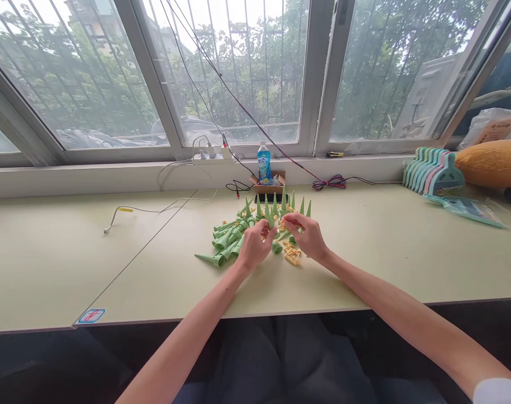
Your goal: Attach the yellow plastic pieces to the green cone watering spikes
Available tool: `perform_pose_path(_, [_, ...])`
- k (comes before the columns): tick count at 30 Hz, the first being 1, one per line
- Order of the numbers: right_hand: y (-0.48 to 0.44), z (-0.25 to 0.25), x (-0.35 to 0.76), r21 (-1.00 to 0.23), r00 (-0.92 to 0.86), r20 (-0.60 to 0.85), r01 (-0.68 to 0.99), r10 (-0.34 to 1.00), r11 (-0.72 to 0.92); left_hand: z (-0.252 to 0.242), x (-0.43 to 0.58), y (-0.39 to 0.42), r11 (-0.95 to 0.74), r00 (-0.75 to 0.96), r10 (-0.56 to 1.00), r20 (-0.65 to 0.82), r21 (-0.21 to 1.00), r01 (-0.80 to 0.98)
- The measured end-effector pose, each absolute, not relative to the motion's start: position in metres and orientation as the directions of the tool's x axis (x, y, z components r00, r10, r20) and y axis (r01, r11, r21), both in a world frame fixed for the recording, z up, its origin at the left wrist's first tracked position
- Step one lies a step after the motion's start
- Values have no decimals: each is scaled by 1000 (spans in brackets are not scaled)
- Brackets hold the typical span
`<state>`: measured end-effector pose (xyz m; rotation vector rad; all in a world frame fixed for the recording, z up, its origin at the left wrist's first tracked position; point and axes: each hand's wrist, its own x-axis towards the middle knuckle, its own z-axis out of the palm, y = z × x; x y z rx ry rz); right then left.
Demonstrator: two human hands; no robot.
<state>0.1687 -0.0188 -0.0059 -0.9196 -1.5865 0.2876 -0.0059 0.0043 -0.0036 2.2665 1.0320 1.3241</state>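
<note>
My left hand [256,242] is closed around a green plastic spike [269,217], whose pointed end sticks up above the fingers. Just to its right, my right hand [306,234] has thumb and fingertips pinched together over small yellow parts; what is between them is too small to make out. Several more green cone-shaped spikes [230,237] lie piled left of my left hand. Behind both hands others stand upright, points up. Small yellow plastic pieces [292,253] lie in a heap below my right hand, beside a short green cap [277,247].
A blue-labelled bottle [264,163] stands at a small cardboard box [268,189] by the window sill. A dark phone-like slab [272,198] lies before it. Cables [331,182] run along the back. Teal hanger-like items [436,171] stand at the right. A white cable [141,210] crosses the left.
</note>
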Motion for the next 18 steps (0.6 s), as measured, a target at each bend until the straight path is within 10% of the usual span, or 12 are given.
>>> perform_pose_path(18, [-20,-4,169,-716,13,656,324,754,618,-5,-6,5,-678,336,733,591,597,429])
